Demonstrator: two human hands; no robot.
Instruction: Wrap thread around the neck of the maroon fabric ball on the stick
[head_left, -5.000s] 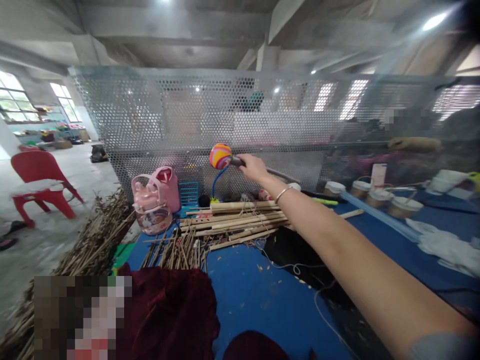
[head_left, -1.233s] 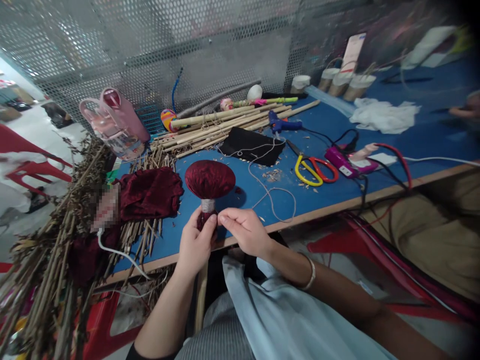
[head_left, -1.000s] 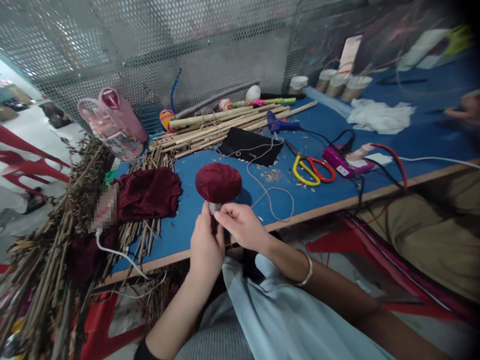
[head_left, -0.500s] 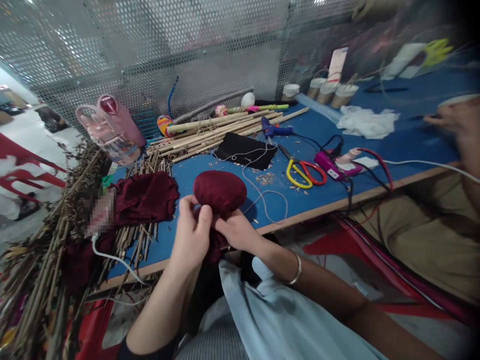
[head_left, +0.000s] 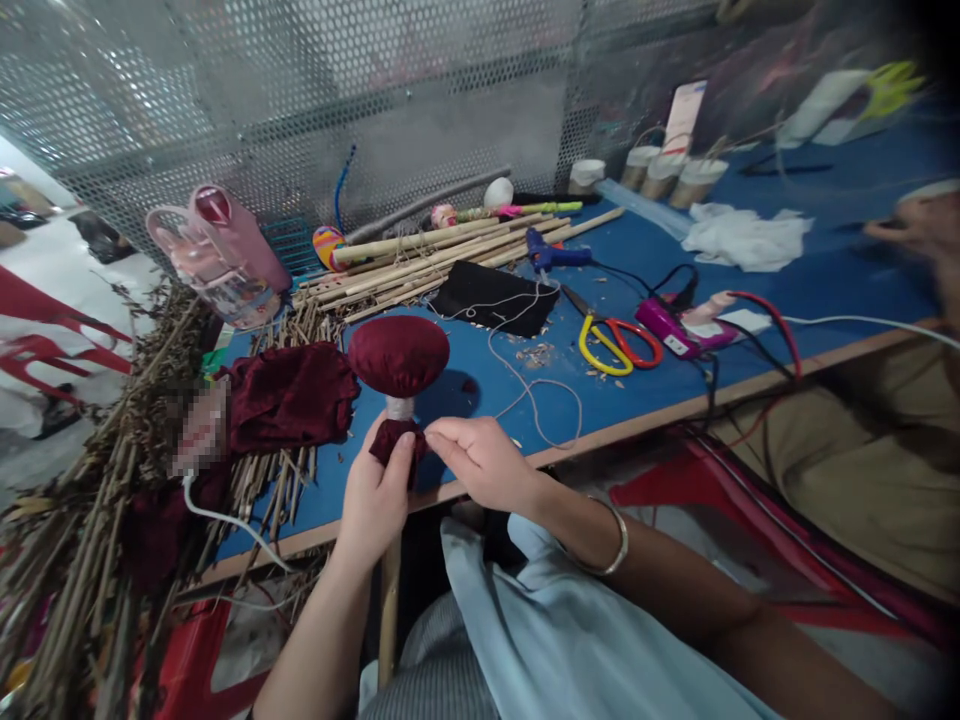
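Observation:
A mallet-like stick with a padded, dark red cloth head [head_left: 399, 355] stands nearly upright in front of me. White binding [head_left: 400, 408] circles its neck, and gathered dark red cloth [head_left: 390, 440] hangs below that. My left hand [head_left: 379, 490] is closed around the stick and the gathered cloth, thumb in front. From the right, my right hand [head_left: 480, 460] pinches the edge of this cloth between thumb and fingers. The wooden shaft [head_left: 389, 600] runs down from my left hand toward my lap.
Folded dark red cloth [head_left: 292, 400] lies on bundled dry stalks at left. Behind are wooden sticks [head_left: 450, 255], black cloth [head_left: 491, 298] and a blue glue gun [head_left: 555, 252]. Scissors [head_left: 619, 345] and a purple power strip [head_left: 675, 330] lie right. A co-worker's hand [head_left: 911, 225] is at far right.
The padded head has moved left and come more upright, so the white binding and shaft now show. My right hand has drawn back from under the head to the cloth edge.

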